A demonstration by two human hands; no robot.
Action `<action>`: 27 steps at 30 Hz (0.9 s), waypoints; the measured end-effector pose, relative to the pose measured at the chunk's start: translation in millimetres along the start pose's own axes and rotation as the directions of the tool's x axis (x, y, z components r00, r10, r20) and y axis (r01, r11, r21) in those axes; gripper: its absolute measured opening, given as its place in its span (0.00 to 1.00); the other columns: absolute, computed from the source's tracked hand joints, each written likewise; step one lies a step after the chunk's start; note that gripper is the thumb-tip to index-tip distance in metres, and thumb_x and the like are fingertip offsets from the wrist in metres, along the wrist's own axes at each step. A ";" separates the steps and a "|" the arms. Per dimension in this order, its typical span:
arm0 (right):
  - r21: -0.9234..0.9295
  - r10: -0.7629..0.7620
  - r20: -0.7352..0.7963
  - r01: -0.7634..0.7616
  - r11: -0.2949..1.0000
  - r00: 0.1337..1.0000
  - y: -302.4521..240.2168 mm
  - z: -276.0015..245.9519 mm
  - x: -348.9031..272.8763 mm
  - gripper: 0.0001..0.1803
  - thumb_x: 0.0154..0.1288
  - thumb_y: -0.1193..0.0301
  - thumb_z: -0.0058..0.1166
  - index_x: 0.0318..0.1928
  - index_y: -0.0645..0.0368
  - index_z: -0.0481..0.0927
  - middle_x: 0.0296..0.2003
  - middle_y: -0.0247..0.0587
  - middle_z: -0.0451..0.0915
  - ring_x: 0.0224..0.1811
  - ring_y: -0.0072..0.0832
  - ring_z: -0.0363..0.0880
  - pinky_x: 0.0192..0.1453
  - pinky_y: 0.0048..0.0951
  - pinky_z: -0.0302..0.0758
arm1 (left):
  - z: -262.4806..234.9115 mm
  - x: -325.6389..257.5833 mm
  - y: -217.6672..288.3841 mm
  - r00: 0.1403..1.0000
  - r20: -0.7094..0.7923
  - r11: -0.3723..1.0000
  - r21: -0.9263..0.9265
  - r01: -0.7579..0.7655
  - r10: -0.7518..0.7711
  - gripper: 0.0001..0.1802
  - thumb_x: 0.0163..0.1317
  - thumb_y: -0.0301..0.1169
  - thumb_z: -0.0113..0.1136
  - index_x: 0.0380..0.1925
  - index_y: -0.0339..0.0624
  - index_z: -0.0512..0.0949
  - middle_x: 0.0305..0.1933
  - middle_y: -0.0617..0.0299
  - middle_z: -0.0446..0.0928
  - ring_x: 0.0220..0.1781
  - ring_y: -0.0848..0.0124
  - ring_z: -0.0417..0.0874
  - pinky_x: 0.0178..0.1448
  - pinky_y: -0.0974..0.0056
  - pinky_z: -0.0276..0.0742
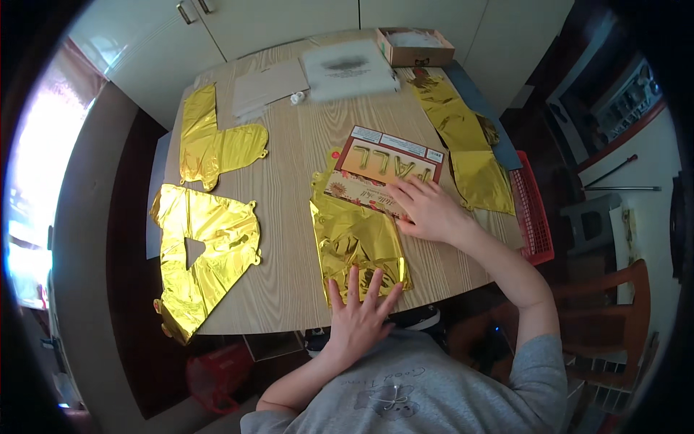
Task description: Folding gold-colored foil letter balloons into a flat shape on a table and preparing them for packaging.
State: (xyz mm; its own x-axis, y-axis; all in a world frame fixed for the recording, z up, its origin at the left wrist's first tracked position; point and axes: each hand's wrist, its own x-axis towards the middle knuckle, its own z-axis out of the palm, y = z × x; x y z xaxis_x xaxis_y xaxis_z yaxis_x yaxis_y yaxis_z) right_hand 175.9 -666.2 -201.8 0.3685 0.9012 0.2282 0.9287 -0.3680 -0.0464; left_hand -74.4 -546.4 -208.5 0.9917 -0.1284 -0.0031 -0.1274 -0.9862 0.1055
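Note:
A flat, deflated gold foil balloon (354,242) lies on the table in front of me. My left hand (359,315) rests on its near end with fingers spread flat. Over the balloon's far end lies a printed cardboard package card (376,160), tilted, with gold letter balloons pictured on it. My right hand (430,206) touches the card's near right corner, fingers stretched out over it. Part of the balloon is hidden beneath the card.
Two more flat gold foil balloons, one L-shaped (210,141) and one A-shaped (210,242), lie at the left. Another gold balloon (466,148) lies right. Behind are a clear plastic bag (350,69), a pale sheet (271,87) and an open cardboard box (419,54). A red basket (535,210) stands beside the table.

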 end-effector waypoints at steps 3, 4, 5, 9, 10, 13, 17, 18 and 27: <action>0.002 0.025 0.028 -0.025 1.000 0.999 4.8 -0.1 12.1 0.39 0.57 0.64 0.57 0.68 0.62 0.63 0.58 0.55 0.74 0.60 0.55 0.73 0.67 0.49 0.69 | -0.1 -0.4 0.6 1.000 -0.004 1.000 -0.010 0.007 -0.007 0.50 0.44 0.58 0.71 0.70 0.70 0.62 0.74 0.54 0.57 0.75 0.36 0.51 0.66 0.20 0.47; 0.003 0.040 0.040 -0.041 0.999 0.998 5.4 0.6 15.1 0.39 0.56 0.64 0.58 0.68 0.62 0.63 0.58 0.55 0.74 0.60 0.54 0.73 0.67 0.48 0.70 | -0.4 -0.4 0.9 1.000 -0.006 1.000 -0.012 0.005 -0.005 0.50 0.44 0.58 0.71 0.70 0.70 0.62 0.74 0.53 0.57 0.75 0.37 0.51 0.66 0.20 0.47; -0.019 0.024 0.093 -0.022 1.000 0.995 4.3 0.4 17.8 0.39 0.56 0.65 0.58 0.68 0.62 0.63 0.58 0.55 0.74 0.58 0.53 0.75 0.64 0.47 0.73 | -0.8 -0.2 1.3 1.000 -0.008 1.000 -0.013 0.002 -0.002 0.50 0.45 0.58 0.71 0.70 0.69 0.62 0.74 0.53 0.57 0.75 0.37 0.51 0.66 0.20 0.47; -0.277 -0.101 0.162 0.143 0.950 0.982 -13.4 0.1 33.9 0.38 0.57 0.67 0.58 0.68 0.61 0.64 0.52 0.55 0.78 0.49 0.45 0.83 0.49 0.36 0.83 | 0.7 -1.5 0.7 1.000 -0.010 1.000 0.005 0.005 -0.005 0.50 0.44 0.58 0.71 0.70 0.69 0.62 0.74 0.53 0.56 0.75 0.37 0.51 0.66 0.20 0.48; -0.387 -0.146 0.154 0.196 0.901 0.977 -15.5 0.2 34.9 0.38 0.57 0.68 0.58 0.69 0.61 0.65 0.50 0.54 0.80 0.46 0.42 0.84 0.45 0.33 0.85 | 1.1 -1.8 0.2 1.000 -0.014 1.000 0.003 0.005 -0.005 0.50 0.44 0.59 0.70 0.70 0.69 0.62 0.74 0.52 0.56 0.75 0.37 0.50 0.66 0.20 0.48; -0.430 -0.213 0.030 0.205 0.879 0.977 -16.7 -12.0 38.3 0.32 0.59 0.70 0.55 0.66 0.62 0.69 0.42 0.47 0.84 0.41 0.32 0.86 0.40 0.25 0.85 | 1.8 -2.0 -0.4 0.999 -0.032 1.000 -0.023 0.003 -0.003 0.51 0.44 0.61 0.69 0.70 0.69 0.62 0.74 0.52 0.56 0.75 0.37 0.50 0.66 0.20 0.48; -0.449 -0.313 -0.271 0.168 0.878 0.910 -3.7 -32.8 36.7 0.26 0.60 0.74 0.55 0.60 0.66 0.74 0.42 0.46 0.85 0.43 0.30 0.86 0.41 0.27 0.85 | 0.6 -1.7 0.0 0.998 -0.060 0.997 -0.079 0.005 -0.009 0.50 0.45 0.64 0.66 0.71 0.66 0.62 0.74 0.49 0.56 0.76 0.37 0.50 0.66 0.21 0.47; -0.438 -0.333 -0.350 0.161 0.884 0.876 -5.6 -46.3 35.3 0.24 0.60 0.75 0.56 0.58 0.67 0.75 0.43 0.47 0.84 0.44 0.31 0.86 0.41 0.28 0.85 | 1.4 -2.2 -0.5 0.998 -0.063 0.996 -0.088 0.009 -0.014 0.50 0.46 0.64 0.65 0.71 0.65 0.62 0.74 0.49 0.56 0.76 0.37 0.50 0.67 0.21 0.47; -0.226 -0.424 -0.515 0.358 0.906 0.745 -65.1 -105.4 -87.0 0.15 0.64 0.73 0.58 0.51 0.60 0.80 0.47 0.44 0.83 0.46 0.34 0.86 0.38 0.25 0.83 | 1.3 -47.5 -40.3 0.885 -0.165 0.559 -0.820 0.122 -0.435 0.50 0.56 0.61 0.61 0.71 0.41 0.60 0.72 0.46 0.62 0.74 0.48 0.60 0.73 0.42 0.57</action>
State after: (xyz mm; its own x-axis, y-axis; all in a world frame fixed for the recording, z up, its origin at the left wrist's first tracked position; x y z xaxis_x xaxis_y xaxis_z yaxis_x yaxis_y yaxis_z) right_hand 78.9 -744.8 -116.1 -0.1405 0.7095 0.6906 0.9637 -0.0621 0.2598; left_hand -116.4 -500.7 -213.9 0.9360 0.3324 0.1154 0.0631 -0.4811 0.8744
